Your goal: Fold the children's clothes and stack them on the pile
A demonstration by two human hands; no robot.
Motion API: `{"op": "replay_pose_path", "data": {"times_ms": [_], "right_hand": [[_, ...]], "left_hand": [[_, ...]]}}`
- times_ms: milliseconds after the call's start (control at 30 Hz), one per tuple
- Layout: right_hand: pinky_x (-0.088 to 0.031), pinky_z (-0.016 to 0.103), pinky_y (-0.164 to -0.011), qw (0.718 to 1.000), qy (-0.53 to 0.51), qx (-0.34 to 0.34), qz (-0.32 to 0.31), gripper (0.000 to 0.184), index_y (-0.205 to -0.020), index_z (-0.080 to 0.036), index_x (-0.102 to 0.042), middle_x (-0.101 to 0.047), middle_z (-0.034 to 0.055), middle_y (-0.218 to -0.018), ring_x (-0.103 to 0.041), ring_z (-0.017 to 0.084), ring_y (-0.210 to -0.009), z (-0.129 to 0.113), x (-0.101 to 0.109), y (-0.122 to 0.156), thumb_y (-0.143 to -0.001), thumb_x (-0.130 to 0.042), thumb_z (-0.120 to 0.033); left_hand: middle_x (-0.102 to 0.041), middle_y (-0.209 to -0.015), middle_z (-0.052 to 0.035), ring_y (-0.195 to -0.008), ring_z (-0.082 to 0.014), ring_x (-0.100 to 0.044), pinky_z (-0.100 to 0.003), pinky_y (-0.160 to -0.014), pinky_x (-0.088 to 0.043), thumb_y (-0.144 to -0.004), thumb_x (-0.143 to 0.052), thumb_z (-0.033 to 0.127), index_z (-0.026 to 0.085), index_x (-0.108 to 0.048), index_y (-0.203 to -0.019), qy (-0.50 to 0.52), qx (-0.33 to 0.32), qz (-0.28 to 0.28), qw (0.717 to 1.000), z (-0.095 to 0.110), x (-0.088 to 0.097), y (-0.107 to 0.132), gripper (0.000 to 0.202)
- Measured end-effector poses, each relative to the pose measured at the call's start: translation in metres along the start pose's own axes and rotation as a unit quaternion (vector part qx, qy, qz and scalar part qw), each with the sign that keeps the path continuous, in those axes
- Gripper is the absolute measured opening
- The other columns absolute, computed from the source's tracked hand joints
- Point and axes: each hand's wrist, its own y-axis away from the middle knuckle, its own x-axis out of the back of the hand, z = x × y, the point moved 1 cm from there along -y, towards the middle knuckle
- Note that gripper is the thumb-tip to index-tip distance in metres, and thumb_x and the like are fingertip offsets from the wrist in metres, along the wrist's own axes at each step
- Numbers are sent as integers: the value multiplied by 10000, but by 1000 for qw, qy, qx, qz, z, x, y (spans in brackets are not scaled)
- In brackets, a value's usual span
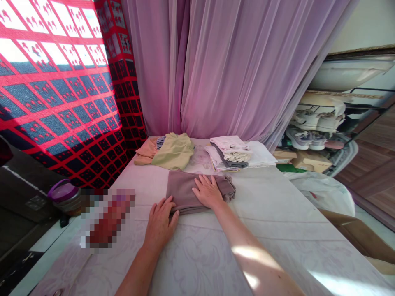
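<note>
The folded mauve-brown cloth garment [180,189] looks soft, light and limp, best pinched along its near folded edge. The left hand [160,222] and right hand [208,191] press flat on it, fingers spread, clasping nothing.

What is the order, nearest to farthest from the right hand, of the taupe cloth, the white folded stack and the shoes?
1. Taupe cloth: directly under the right hand.
2. White folded stack: just behind, slightly right.
3. Shoes: at the far right.
</note>
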Motion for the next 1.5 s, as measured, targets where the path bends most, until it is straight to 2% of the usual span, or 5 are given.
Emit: {"op": "replay_pose_path", "data": {"times_ms": [400,533,667,1000,1500], "right_hand": [[-277,382,-1099,993,-88,27,78,390,-1253,-211,-606,-554,88,-1372,-466,211,-1274,10,28,4,-933,-401,-296],[-395,352,-968,958,-88,-177,206,349,-1173,-155,-624,-653,123,-1160,-561,243,-1105,46,50,17,-903,-433,-267],[-448,345,-850,940,-85,-290,158,402,-1124,-171,-635,-655,121,-1090,-602,262,-1018,76,54,29,-851,-547,-452],[-467,311,-711,938,-105,-329,33,382,-1028,-244,-692,-681,99,-1022,-658,241,-894,86,55,16,-861,-483,-518],[-451,296,-773,938,-127,-280,158,288,-1106,-233,-641,-639,66,-1048,-607,204,-912,81,51,24,-858,-527,-325]], "left_hand": [[-538,-1410,-55,-1327,-267,-446,-532,-1104,-296,-896,-465,325,252,-603,-1060,-9,-1,-1,1000,1,0,1,227],[-537,-1411,-55,-1333,-266,-439,-530,-1103,-295,-898,-464,328,246,-600,-1059,-8,-4,-1,1000,1,0,1,227],[-542,-1406,-58,-1325,-268,-447,-536,-1097,-302,-895,-466,327,246,-601,-1051,-6,-3,0,1000,-1,-1,0,222],[-557,-1389,-63,-1311,-270,-464,-535,-1091,-319,-889,-471,332,254,-608,-1049,-8,-10,12,1000,-3,-2,-1,225],[-567,-1377,-69,-1306,-272,-469,-530,-1088,-323,-890,-471,329,250,-610,-1056,-8,-11,19,1000,0,-1,0,231]]}}
